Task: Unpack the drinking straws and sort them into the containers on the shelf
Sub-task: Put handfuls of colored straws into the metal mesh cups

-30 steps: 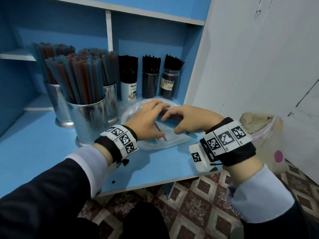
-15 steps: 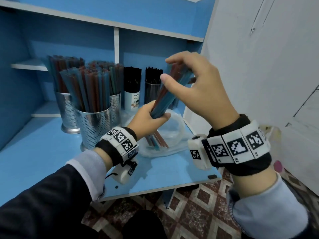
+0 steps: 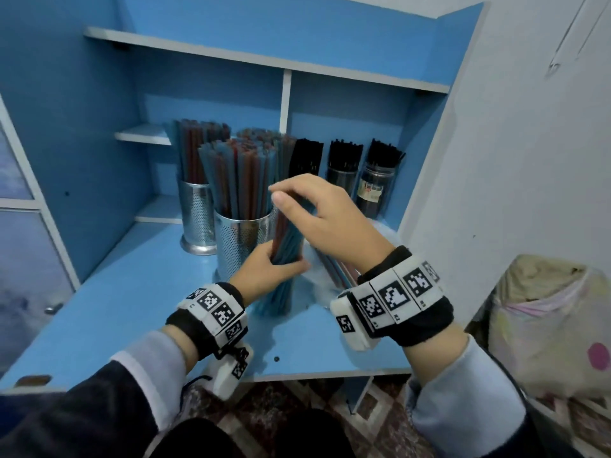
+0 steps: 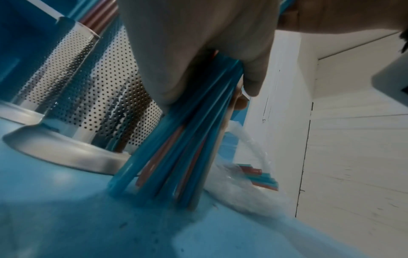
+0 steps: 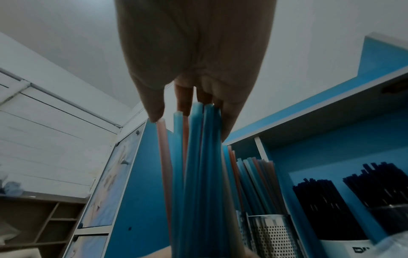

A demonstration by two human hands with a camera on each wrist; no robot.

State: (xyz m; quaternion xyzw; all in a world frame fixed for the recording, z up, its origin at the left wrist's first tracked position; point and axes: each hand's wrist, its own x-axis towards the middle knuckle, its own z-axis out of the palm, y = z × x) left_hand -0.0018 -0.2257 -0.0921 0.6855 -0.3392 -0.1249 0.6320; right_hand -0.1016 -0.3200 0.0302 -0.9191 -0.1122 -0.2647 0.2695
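A bundle of blue and red straws [image 3: 287, 249] stands upright with its lower ends on the blue shelf board [image 3: 139, 292], just right of the front perforated metal cup [image 3: 239, 241]. My left hand [image 3: 266, 271] grips the bundle around its lower half. My right hand [image 3: 314, 209] curls over the top ends, thumb on the near side. The left wrist view shows the straws [image 4: 176, 157] splaying out below my left hand [image 4: 198, 52] onto the board. In the right wrist view my right hand's fingertips [image 5: 154, 111] touch the straw tops [image 5: 198, 139].
A clear plastic bag [image 3: 325, 285] holding more straws lies right of the bundle. A second metal cup [image 3: 196, 219] of coloured straws stands behind. Containers of black straws [image 3: 344, 170] line the back right. A white wall [image 3: 496, 160] bounds the shelf's right side.
Both hands lifted a bundle of straws out of the bag, turned it upright and brought it left and down beside the front metal cup, ends on the board.
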